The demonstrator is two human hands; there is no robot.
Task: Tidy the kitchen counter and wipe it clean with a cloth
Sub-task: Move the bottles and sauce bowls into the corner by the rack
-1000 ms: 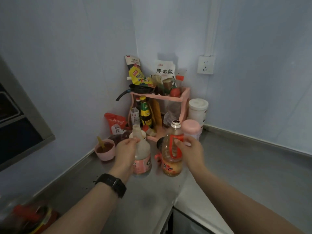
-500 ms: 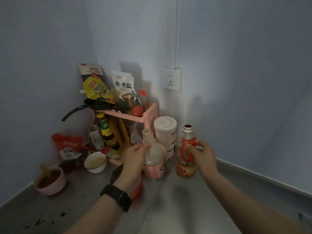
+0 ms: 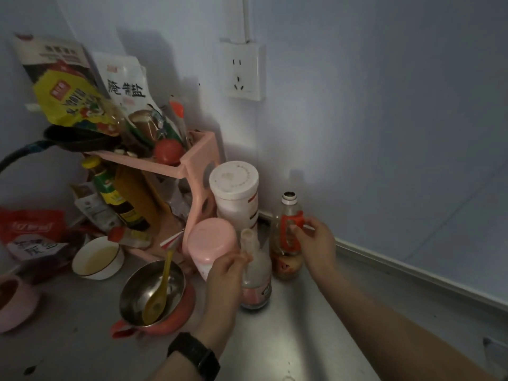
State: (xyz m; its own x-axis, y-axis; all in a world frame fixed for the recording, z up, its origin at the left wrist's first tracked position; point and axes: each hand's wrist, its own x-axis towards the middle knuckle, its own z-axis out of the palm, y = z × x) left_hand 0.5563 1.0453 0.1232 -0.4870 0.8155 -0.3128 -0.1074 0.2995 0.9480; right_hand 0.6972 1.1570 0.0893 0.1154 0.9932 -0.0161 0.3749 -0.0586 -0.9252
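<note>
My left hand [image 3: 224, 273] grips the neck of a clear bottle with a pink label [image 3: 255, 281], which stands on the steel counter [image 3: 316, 339]. My right hand [image 3: 316, 246] holds the red handle of an amber oil bottle [image 3: 287, 237] that stands uncapped near the wall corner. Both bottles are upright, side by side, just right of a pink-lidded jar [image 3: 210, 244] and a tall white canister [image 3: 236, 198].
A pink rack [image 3: 192, 163] packed with sauce bottles and packets fills the back left corner. In front lie a steel bowl with a yellow spoon [image 3: 152, 291], a white bowl [image 3: 96, 257], a pink cup [image 3: 13, 301] and a red packet [image 3: 30, 232]. A wall socket [image 3: 243, 71] sits above.
Both hands have carried the two bottles rightward and back toward the wall corner beside the white canister. The view has closed in on the rack.
</note>
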